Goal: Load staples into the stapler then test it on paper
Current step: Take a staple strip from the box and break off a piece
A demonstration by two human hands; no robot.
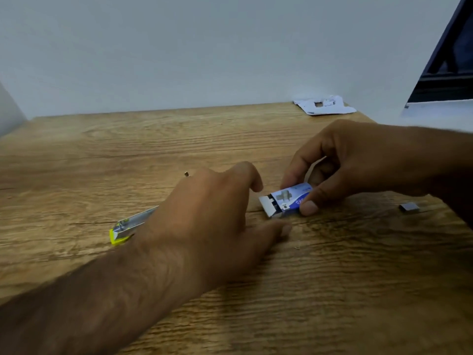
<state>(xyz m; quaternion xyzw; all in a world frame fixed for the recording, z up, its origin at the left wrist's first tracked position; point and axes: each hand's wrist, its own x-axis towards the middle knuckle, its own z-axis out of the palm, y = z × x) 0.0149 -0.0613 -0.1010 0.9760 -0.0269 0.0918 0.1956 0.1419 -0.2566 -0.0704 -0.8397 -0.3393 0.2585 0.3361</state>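
Dim, even indoor light, soft shadows beneath the hands (256, 201), slight overall blur, wide-angle bending at edges.

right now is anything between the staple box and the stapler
Yes. The left hand lies on the table between the staple box, held in the right hand, and the stapler, covering the stapler's near end.

Just a wood-grain desk (179, 139) with a warm brown laminate look, pushed up against a plain pale grey-white wall (204, 47). Dark window frame (442, 73) cuts in at the top right corner. Lighting's soft and even, no harsh shadows.
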